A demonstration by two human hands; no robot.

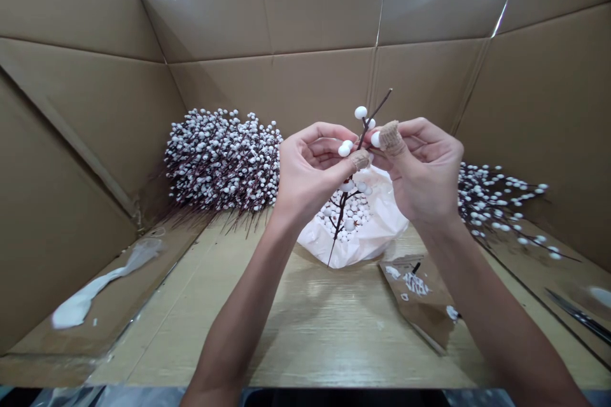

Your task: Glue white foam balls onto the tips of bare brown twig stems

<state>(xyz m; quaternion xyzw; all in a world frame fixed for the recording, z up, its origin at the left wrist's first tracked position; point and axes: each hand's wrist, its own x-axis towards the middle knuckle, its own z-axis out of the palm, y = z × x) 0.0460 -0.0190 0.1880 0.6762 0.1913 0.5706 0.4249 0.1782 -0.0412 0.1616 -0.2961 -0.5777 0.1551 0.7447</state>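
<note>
A thin dark twig [344, 200] with a few white beads stands upright between both hands, in front of the cardboard wall. My left hand [310, 172] pinches a white bead [344, 149] against the twig with thumb and forefinger. The fingers of my right hand [422, 168] are closed on another white bead [376, 138] on the twig; its thumb and forefinger tips are wrapped in tan tape. One more bead [361, 112] sits near the twig's top. Below the hands lies a white plastic bag of loose beads [363, 229].
A big heap of beaded twigs [222, 159] lies at the back left, and a looser pile [496, 197] at the right. A cardboard scrap with white glue smears [417, 296] lies on the wooden table [305, 331]. A glue smear [95, 292] marks the left flap. Cardboard walls [324, 82] enclose all.
</note>
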